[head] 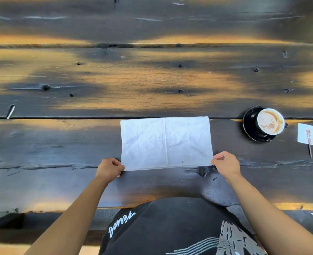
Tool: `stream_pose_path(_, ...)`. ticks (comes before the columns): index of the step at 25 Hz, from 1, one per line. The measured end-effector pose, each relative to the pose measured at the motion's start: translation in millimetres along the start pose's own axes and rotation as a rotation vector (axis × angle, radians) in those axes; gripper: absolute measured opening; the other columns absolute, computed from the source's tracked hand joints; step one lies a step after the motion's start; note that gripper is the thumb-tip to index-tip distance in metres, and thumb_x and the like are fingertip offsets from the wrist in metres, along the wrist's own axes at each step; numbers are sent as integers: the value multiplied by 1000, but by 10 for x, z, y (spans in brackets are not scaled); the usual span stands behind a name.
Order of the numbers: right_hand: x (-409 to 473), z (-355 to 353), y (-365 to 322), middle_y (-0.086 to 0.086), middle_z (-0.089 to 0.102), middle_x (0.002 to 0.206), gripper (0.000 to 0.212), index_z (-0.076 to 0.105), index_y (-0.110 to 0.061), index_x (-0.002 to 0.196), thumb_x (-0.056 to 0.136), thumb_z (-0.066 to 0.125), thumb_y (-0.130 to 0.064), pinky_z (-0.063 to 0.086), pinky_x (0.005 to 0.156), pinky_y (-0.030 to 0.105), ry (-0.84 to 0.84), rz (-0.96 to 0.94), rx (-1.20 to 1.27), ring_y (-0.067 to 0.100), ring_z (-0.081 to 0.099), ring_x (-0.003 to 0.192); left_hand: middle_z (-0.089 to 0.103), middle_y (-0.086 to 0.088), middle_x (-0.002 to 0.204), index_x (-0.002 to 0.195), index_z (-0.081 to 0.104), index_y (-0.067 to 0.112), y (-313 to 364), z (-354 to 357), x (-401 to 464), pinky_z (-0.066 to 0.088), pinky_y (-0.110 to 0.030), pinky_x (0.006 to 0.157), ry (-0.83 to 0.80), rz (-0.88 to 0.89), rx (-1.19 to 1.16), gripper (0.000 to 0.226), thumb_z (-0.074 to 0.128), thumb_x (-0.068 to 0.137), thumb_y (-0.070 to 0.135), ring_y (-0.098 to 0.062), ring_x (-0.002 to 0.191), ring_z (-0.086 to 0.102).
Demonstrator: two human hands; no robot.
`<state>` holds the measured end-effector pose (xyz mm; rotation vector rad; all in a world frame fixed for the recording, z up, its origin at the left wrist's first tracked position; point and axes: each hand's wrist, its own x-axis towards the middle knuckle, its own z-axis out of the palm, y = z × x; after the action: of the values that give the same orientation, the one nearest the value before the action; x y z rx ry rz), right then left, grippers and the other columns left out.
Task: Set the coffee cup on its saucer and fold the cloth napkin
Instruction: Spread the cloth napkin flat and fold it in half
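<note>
The dark, weathered plank table (60, 144) carries all items. The left hand (109, 169) is closed in a pinch on the near left corner of the white cloth napkin (166, 143). The napkin lies flat in front of the person as a wide rectangle, with a doubled edge visible along its near side, which suggests one fold is already made. The right hand (226, 163) is likewise pinched shut on the near right corner. Holding both near corners probably serves to keep the edges aligned for a further fold. Well to the right of the hands, the coffee cup (270, 121) already sits on its black saucer (249, 126); that step appears complete. Furthest right lies a small white card (311, 135) with a stick (309, 150) across it.
</note>
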<state>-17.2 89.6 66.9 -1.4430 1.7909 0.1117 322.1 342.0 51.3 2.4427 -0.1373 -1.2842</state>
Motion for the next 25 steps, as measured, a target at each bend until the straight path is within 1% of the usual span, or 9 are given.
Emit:
stream_pose_path(4,-23,-3,17,-4,69,80,12,67,-12,77,75,63,-1,43,62,28,-14,-23,-22,21,64,85,73,-11,79,78,67,8,47,12,-54,55,-34,62,12,29,110,9,75,77,12,-25,69,66)
stream_pose_path(8,-19,63,12,0,69,89,12,65,-12,86,78,64,-3,42,66,29,-4,-32,-53,23,64,91,67,-7,82,87,63,8,113,45,-94,44,-27,56,36,69,204,14,73,79,13,-22,75,60)
stream_pose_path(13,-28,197,-26,8,61,109,41,59,-11,114,75,65,1,42,76,30,54,-7,-16,23,57,99,65,-6,86,98,52,11,101,43,-75,43,-31,58,26,73,259,27,70,81,21,-23,79,59)
stream_pose_path(15,-36,220,-71,11,50,120,53,53,-11,126,75,62,2,45,85,33,75,-11,-10,24,48,107,63,-4,89,100,50,13,123,32,-84,46,-35,67,74,108,319,29,66,83,30,-25,84,59)
stream_pose_path(17,-63,268,-187,11,45,125,53,52,-13,129,78,61,-2,42,94,36,120,-82,-67,24,40,109,61,-4,97,100,53,13,165,33,-53,44,-41,81,269,255,406,26,61,86,33,-29,94,56)
stream_pose_path(20,-83,541,-519,11,46,135,45,55,-12,129,84,60,-11,38,106,44,221,-358,-244,32,42,122,59,-13,119,112,58,5,284,98,134,44,-49,90,510,536,442,31,49,91,26,-38,113,52)
stream_pose_path(22,-85,885,-804,12,45,145,44,53,-9,134,91,56,-16,29,119,47,215,-601,-343,35,37,138,47,-17,146,134,51,2,368,178,288,39,-51,110,497,696,538,45,44,94,23,-38,140,39)
stream_pose_path(23,-99,1079,-967,12,43,151,44,51,-9,138,95,53,-20,22,124,48,184,-703,-391,35,32,145,36,-18,157,144,43,1,393,212,365,31,-51,119,455,768,619,51,41,98,23,-36,150,27)
stream_pose_path(25,-180,1443,-1271,10,35,160,48,43,-12,147,101,43,-27,14,126,47,102,-869,-467,32,24,152,16,-17,167,156,24,0,432,241,482,19,-50,125,369,893,755,59,33,104,28,-31,157,9)
